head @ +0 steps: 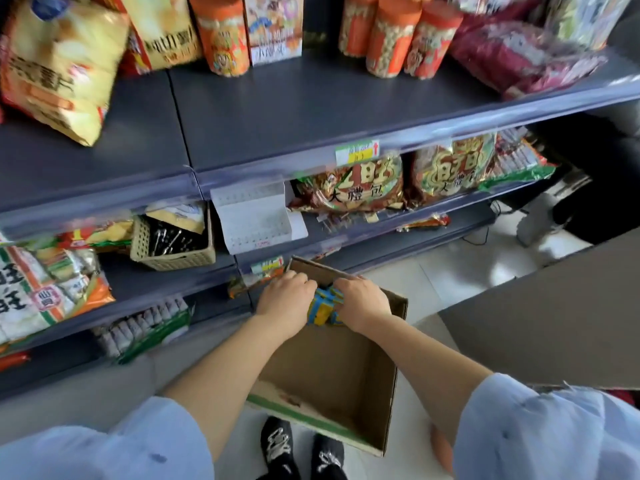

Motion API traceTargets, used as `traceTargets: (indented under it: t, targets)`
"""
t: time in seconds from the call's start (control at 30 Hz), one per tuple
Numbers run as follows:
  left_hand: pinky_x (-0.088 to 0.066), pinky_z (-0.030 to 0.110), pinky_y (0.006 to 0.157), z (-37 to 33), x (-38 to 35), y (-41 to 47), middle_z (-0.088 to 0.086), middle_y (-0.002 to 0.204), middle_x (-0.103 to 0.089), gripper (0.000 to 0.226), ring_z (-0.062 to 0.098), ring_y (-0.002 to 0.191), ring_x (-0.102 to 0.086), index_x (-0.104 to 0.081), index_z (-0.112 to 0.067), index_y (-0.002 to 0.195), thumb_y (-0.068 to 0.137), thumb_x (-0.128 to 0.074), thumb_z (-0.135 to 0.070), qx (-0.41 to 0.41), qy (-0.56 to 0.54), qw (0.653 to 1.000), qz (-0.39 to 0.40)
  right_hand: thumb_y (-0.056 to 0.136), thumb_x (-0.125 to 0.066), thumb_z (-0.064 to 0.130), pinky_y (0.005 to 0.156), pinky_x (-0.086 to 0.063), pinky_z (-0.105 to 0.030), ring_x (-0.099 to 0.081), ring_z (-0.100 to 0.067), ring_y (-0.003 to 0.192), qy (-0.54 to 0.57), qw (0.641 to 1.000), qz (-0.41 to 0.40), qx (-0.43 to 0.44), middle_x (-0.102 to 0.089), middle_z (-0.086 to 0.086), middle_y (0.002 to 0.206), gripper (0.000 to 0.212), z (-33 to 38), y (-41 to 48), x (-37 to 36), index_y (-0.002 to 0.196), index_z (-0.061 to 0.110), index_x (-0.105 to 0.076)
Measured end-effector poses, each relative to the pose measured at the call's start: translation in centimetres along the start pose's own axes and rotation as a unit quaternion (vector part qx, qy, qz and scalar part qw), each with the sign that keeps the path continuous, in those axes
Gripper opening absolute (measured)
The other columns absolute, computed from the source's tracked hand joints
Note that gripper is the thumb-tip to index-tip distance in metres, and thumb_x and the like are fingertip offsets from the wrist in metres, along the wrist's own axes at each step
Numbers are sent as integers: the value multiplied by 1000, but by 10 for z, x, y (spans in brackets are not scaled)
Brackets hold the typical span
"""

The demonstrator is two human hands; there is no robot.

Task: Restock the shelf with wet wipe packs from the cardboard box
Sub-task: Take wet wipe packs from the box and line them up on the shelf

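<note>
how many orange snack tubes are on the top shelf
4. One tube stands left of centre on the top shelf, beside a printed box. Three more stand together to its right. Others may be hidden behind them or above the frame.

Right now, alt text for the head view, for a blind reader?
A person's left hand and right hand grip a bundle of blue-and-yellow wet wipe packs at the far end of an open cardboard box on the floor, before grey shelves of snack bags.
</note>
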State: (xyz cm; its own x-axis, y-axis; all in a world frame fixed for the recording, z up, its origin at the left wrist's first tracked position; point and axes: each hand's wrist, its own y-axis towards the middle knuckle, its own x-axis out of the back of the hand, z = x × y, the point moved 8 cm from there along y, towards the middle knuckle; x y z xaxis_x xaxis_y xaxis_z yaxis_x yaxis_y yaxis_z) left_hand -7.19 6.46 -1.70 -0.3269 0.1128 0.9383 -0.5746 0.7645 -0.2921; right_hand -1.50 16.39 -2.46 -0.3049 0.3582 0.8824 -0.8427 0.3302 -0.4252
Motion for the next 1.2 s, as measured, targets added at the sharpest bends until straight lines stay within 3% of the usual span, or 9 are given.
traceTargets:
  t: [0.2,0.33,0.47,0.57,0.8,0.9,1.03,1.13,1.2]
  targets:
    - [-45,34,72,14,-90,23,2,111,-57,29,25,104,-55,-51,-19,117,89,-59,-16,97,-95,988,67,86,-62,27,101,-43,-39,-41,-27,128,32,998,58,-13,-48,-7,136,58,-23,32,-75,139,18,-42]
    - [-47,37,85,30,-143,36,8,132,-52,60,30,112,-55,-26,-21,144,91,-55,-22,220,-223,940,132,88,-62,29,103,-41,-40,-36,-29,130,47,997,51,-20,-43,-7,140,66,-35,43,-106,145,14,-33]
    - [-46,36,86,37,-162,40,10,148,-38,73,32,116,-54,-1,-21,153,98,-47,-30,296,-307,893,147,85,-59,27,90,-48,-36,-52,-25,112,84,996,4,-15,-61,-2,119,40,-40,54,-114,124,22,-55]
    - [-44,34,81,43,-177,36,8,149,-36,69,29,112,-55,-5,-23,153,99,-45,-34,344,-368,851,148,85,-53,23,80,-52,-35,-62,-25,96,168,983,68,-32,-69,-1,101,20,-40,57,-130,100,22,-68]
    - [-45,37,97,64,-205,16,8,141,-46,63,28,124,-48,-31,-14,145,91,-63,-19,415,-384,818,107,87,-54,15,80,-49,-30,-60,-24,105,141,977,156,-38,-65,-3,113,26,-47,62,-176,108,24,-67]
    - [-48,32,82,69,-214,14,6,124,-57,43,25,106,-55,-49,-15,127,88,-64,-8,423,-416,801,79,86,-60,16,82,-47,-35,-51,-28,118,26,993,118,17,-50,-6,129,50,-37,74,-177,134,21,-47]
    - [-46,29,67,70,-218,13,1,102,-58,33,19,87,-56,-52,-19,110,86,-63,0,408,-424,806,63,86,-63,20,105,-38,-38,-21,-24,141,-58,980,135,137,-15,-2,157,82,-19,88,-181,152,24,-15]
    - [-46,27,63,67,-215,9,0,100,-59,32,18,83,-57,-49,-23,101,85,-65,-1,391,-423,816,52,85,-66,22,109,-34,-37,-14,-22,145,-94,969,169,154,0,2,160,85,-19,92,-185,152,24,-14]
    - [-45,25,59,64,-208,8,-1,95,-60,29,16,78,-57,-50,-22,97,84,-68,-4,375,-419,825,52,83,-70,19,102,-41,-40,-25,-28,140,-119,968,162,151,-7,-5,158,80,-15,93,-182,147,24,-23]
